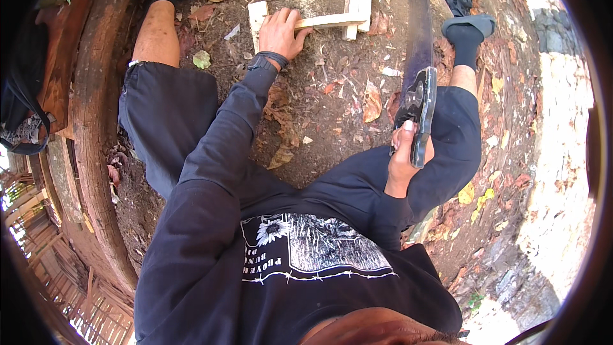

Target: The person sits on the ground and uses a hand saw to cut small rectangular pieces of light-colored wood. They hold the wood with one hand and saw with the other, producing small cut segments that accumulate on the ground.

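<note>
From my distant post I see bare brown earth (338,134), strewn with dry leaves (372,103), extending right of a long log (92,128). Just left of the log's upper part: a reddish-brown plank (75,35). Left of its lower end: thin wooden slats (64,281), bright daylight showing through gaps. Well apart, to the log's far right, I note a sunlit strip (562,153), nearly white, above rough grey ground (530,294). Shade covers the earth beside the log.

The top edge cuts off the blurred, long grey metal blade (419,25). The left grip (279,33) hides part of the pale wooden stick (331,21).
</note>
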Demonstrator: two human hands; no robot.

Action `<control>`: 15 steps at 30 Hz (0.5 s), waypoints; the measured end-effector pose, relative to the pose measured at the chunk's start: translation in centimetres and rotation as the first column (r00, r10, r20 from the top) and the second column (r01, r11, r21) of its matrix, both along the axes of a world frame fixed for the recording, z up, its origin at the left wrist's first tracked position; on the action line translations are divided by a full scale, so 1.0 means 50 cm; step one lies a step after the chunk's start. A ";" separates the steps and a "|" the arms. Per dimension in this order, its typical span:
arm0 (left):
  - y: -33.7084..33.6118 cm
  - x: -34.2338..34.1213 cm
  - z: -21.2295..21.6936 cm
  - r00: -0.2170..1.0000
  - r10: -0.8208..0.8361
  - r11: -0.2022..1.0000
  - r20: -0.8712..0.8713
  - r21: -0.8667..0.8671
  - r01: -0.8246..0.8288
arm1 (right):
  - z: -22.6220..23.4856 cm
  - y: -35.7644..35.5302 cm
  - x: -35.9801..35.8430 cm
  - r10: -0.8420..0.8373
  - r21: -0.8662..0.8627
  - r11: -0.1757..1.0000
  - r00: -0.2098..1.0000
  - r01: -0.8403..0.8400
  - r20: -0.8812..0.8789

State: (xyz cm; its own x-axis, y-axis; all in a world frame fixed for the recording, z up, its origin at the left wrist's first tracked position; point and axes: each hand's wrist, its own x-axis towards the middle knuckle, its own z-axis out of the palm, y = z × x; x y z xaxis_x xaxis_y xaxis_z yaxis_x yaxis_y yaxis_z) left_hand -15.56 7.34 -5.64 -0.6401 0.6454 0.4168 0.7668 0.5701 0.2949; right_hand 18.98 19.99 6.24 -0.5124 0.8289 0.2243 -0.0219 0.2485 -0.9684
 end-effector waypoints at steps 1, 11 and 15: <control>0.001 0.003 0.000 1.000 0.011 1.000 -0.001 -0.004 -0.011 | -0.004 0.001 0.002 0.003 -0.008 1.000 1.000 -0.003 -0.003; 0.002 -0.035 0.038 0.994 -0.024 1.000 0.104 0.003 0.024 | -0.017 -0.004 0.003 0.066 -0.032 0.997 0.997 -0.065 0.038; 0.006 -0.073 0.055 0.990 0.049 0.981 -0.131 0.194 -0.023 | -0.019 -0.007 0.005 0.080 -0.001 0.997 0.994 -0.080 0.068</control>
State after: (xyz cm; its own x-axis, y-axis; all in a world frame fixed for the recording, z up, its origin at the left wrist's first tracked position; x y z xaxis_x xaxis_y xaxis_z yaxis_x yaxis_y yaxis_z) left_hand -19.23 7.63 -2.87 -0.5910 0.5228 0.6143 0.7871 0.5406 0.2971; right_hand 19.21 19.63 5.29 -0.5912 0.7842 0.1885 0.0240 0.2507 -0.9678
